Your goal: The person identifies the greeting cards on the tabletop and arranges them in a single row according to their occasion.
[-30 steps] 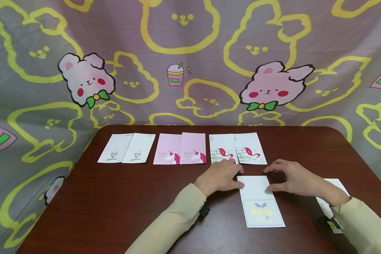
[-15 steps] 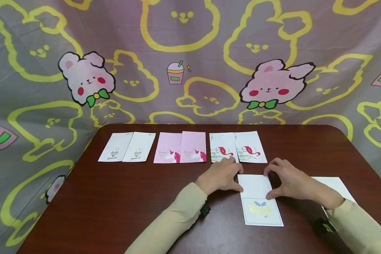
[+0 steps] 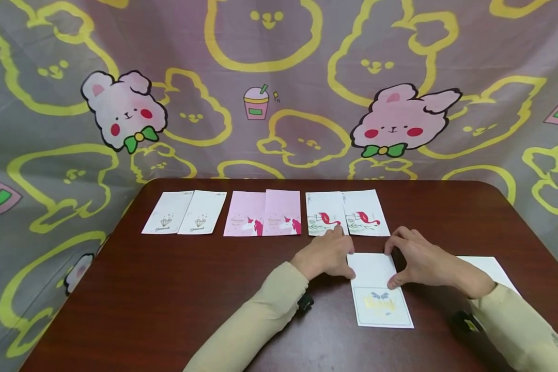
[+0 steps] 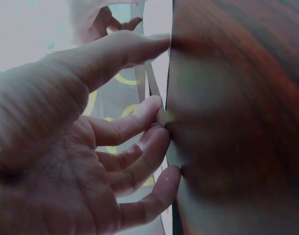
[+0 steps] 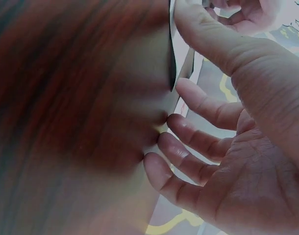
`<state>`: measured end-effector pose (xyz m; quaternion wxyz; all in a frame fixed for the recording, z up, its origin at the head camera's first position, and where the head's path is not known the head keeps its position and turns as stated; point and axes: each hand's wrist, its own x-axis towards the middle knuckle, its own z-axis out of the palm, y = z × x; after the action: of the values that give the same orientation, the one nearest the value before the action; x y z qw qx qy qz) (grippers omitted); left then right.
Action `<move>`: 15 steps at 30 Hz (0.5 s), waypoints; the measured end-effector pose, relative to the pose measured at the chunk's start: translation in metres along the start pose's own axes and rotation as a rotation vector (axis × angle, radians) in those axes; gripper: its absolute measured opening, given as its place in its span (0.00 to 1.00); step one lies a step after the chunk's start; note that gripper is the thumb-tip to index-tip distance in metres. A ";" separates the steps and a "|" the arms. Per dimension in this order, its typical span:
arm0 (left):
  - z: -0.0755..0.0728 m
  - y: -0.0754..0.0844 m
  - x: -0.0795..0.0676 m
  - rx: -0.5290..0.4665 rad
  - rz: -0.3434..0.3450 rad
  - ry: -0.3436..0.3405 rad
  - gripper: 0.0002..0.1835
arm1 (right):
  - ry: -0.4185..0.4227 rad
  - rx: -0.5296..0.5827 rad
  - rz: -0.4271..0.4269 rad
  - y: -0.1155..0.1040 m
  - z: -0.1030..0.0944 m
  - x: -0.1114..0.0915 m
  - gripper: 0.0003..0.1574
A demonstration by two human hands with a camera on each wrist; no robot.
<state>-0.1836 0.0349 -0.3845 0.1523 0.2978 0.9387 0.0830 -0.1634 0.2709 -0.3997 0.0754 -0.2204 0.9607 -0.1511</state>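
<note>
A white card (image 3: 378, 289) with a gold print on its lower half lies on the dark wooden table (image 3: 204, 294). My two hands flank its upper half. My left hand (image 3: 341, 253) rests on the table with its thumb against the card's left edge. Arched over the right edge, my right hand (image 3: 400, 261) has its thumb tip at that edge and its fingertips by the top corner. The left wrist view shows the left hand's fingers (image 4: 135, 127) loosely spread, tips on the table. The right hand's fingers (image 5: 198, 132) lie the same way.
Along the table's far side runs a row of paired cards: two white diamond cards (image 3: 183, 212), two pink unicorn cards (image 3: 262, 213), two flamingo cards (image 3: 346, 213). Another white card (image 3: 490, 268) lies partly under my right forearm. A patterned cloth (image 3: 269, 88) hangs behind.
My right hand has lifted from lying flat on the card to an arch, thumb now at the card's right edge. The white card at the right shows more. The left hand barely moved.
</note>
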 end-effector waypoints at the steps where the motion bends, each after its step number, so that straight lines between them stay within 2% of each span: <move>1: -0.001 0.000 0.000 0.001 -0.002 -0.004 0.26 | -0.004 0.002 -0.002 0.000 0.000 0.001 0.41; 9: -0.002 0.001 0.004 0.019 0.012 -0.019 0.24 | -0.023 0.005 -0.004 -0.002 -0.002 0.000 0.35; 15: -0.002 0.000 0.005 -0.002 0.065 -0.031 0.17 | -0.017 0.014 -0.031 0.000 -0.001 -0.002 0.32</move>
<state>-0.1884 0.0374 -0.3843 0.1642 0.3294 0.9260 0.0841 -0.1615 0.2722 -0.3991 0.0828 -0.2361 0.9553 -0.1573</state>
